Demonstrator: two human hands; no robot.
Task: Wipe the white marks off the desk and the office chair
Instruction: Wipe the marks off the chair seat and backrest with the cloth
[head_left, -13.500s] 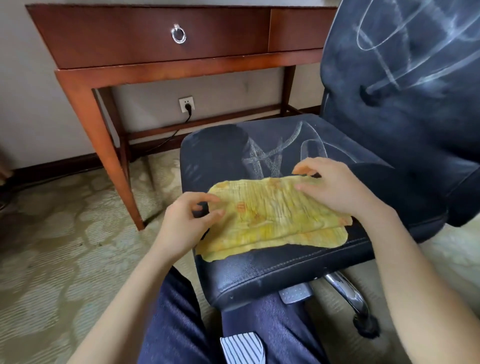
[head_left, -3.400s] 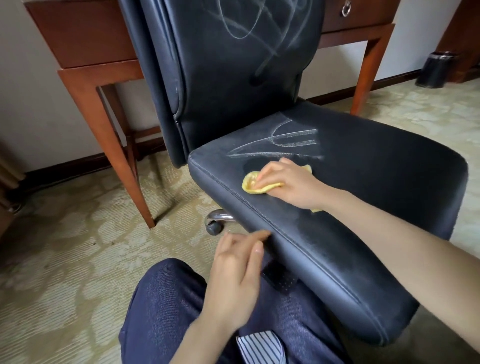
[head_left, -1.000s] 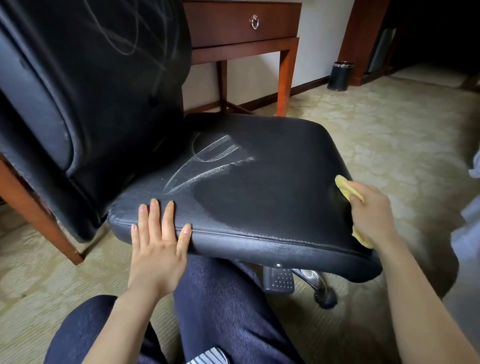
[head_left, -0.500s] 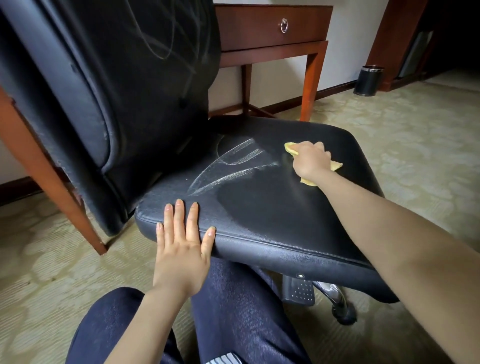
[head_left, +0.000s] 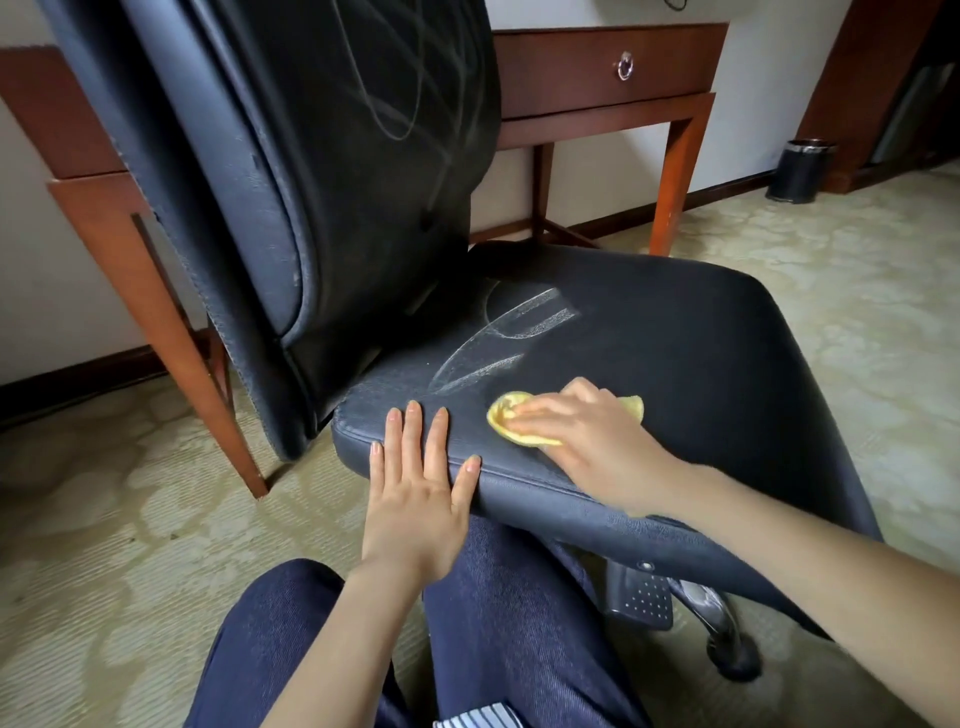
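A black leather office chair fills the view, its seat (head_left: 691, 364) in front of me. White chalk lines (head_left: 498, 338) cross the seat near the backrest (head_left: 353, 156), which carries faint white scribbles (head_left: 410, 88). My right hand (head_left: 587, 431) presses a bunched yellow cloth (head_left: 511, 415) onto the seat just below the lines, fingers laid flat over it. My left hand (head_left: 421, 483) rests flat on the seat's near edge, fingers straight, holding nothing.
A red-brown wooden desk (head_left: 597, 78) with a ring-pull drawer stands behind the chair against the wall. A small dark bin (head_left: 800, 169) sits on the patterned carpet at the far right. My knees in dark trousers (head_left: 493, 613) are under the seat edge.
My right hand has drawn the cloth from the far middle of the seat toward me and left, close to my left hand. The lower chalk line looks shorter. My left hand stays on the seat edge.
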